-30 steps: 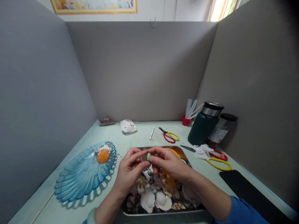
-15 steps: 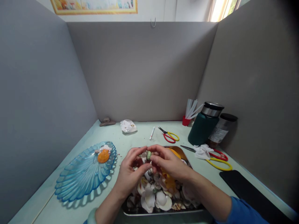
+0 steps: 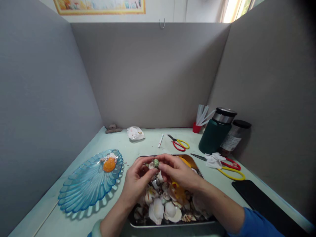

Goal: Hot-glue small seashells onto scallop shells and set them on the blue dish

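Observation:
Over the tray, a small green snail-like shell (image 3: pixel 156 163) sits between the fingertips of my two hands. My right hand (image 3: pixel 176 169) pinches it with thumb and fingers. From the other side, the curled fingers and thumb of my left hand (image 3: pixel 138 176) close on it too. Below them is a metal tray (image 3: pixel 172 226) heaped with seashells. White scallop shells (image 3: pixel 156 211) lie near its front, and an orange starfish-like piece (image 3: pixel 179 194) is partly covered by my right hand.
On the left stands a blue shell-shaped dish (image 3: pixel 86 184) holding an orange shell (image 3: pixel 109 165). Two scissors (image 3: pixel 178 144) lie behind and right of the tray, one with tissue (image 3: pixel 214 160). A dark green bottle (image 3: pixel 214 135), a jar (image 3: pixel 233 138) and a black phone-like slab (image 3: pixel 264 204) are at right.
The green shell has turned and shifted slightly between my fingertips. My left thumb moved away from it, then came back in close. The rest stays put.

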The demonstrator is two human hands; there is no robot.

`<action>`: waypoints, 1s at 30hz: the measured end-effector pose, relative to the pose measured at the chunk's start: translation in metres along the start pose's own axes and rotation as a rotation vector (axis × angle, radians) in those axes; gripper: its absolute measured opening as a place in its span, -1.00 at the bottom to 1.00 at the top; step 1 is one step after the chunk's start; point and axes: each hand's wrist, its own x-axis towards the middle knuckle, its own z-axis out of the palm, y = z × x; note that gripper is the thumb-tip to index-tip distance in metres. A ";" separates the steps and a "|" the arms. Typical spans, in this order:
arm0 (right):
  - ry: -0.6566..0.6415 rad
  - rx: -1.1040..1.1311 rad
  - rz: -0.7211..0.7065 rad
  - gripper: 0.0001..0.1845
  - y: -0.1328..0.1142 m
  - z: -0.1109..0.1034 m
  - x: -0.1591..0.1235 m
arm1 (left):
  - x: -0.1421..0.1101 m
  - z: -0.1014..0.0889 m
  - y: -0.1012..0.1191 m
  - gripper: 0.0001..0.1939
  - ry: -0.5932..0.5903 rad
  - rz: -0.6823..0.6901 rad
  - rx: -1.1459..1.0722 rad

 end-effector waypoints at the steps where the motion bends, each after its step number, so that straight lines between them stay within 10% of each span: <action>1: -0.001 -0.005 0.002 -0.68 0.000 0.000 0.000 | 0.000 0.000 -0.001 -0.71 -0.005 -0.022 -0.013; 30: 0.005 -0.136 -0.067 -0.80 0.000 0.000 -0.002 | 0.001 0.000 -0.005 -0.66 -0.056 -0.154 -0.275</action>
